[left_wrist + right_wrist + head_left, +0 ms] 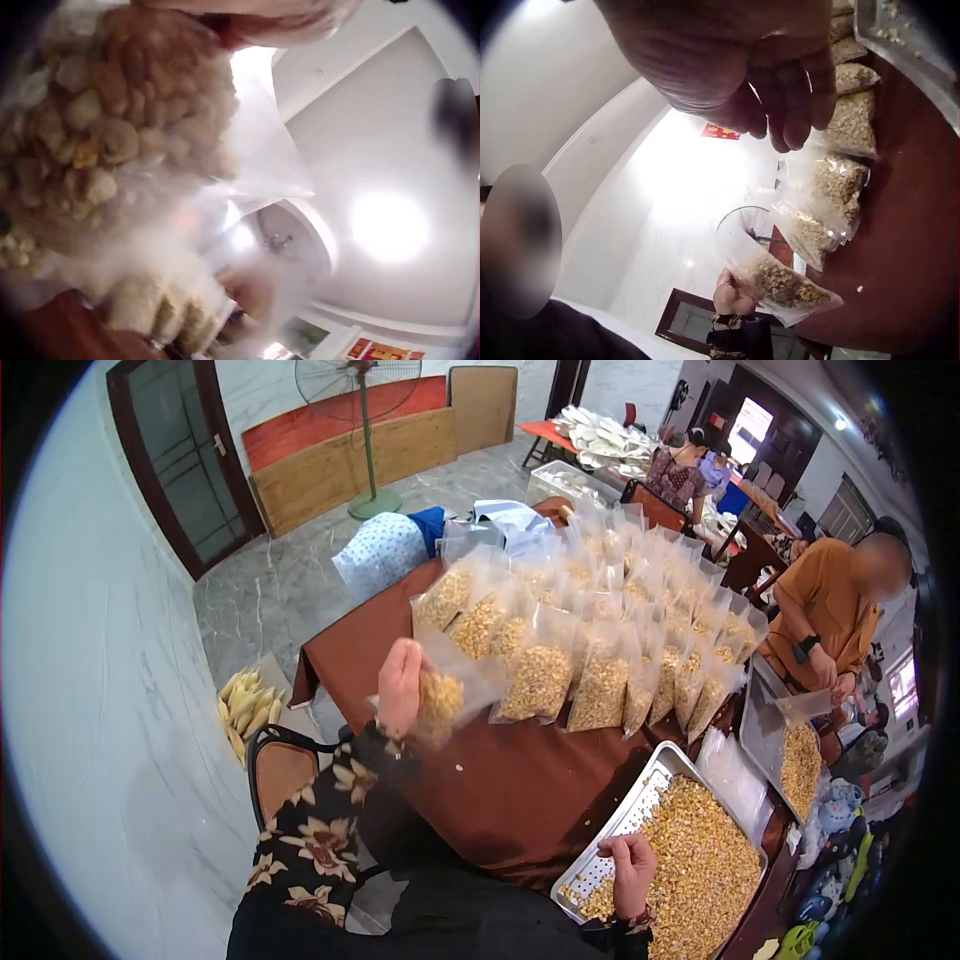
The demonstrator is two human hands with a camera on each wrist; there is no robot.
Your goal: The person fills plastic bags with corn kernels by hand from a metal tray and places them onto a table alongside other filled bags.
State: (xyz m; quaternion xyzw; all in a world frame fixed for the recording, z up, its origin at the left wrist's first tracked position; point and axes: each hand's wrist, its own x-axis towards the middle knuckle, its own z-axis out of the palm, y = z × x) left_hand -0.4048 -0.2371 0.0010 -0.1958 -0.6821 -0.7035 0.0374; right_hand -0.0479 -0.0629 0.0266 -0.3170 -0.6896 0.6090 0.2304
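My left hand [400,690] grips a clear plastic bag of yellow corn kernels [441,700] above the left part of the table. The right wrist view shows that bag [780,283] tilted, with the hand at its side. Close up in the left wrist view, the kernels show through the bag [112,135]. My right hand [632,872] is over a perforated metal tray [607,840] heaped with loose kernels [705,850]. Its fingers [784,112] hang loosely bent and hold nothing. Rows of filled bags [600,680] stand upright on the brown tablecloth [480,800].
Flat plastic bags [733,775] lie beside the tray. At the right, a person in orange [835,600] works at a second tray [765,730] of kernels. A chair [283,765] and corn cobs [248,705] are at the left. A fan [368,450] stands behind.
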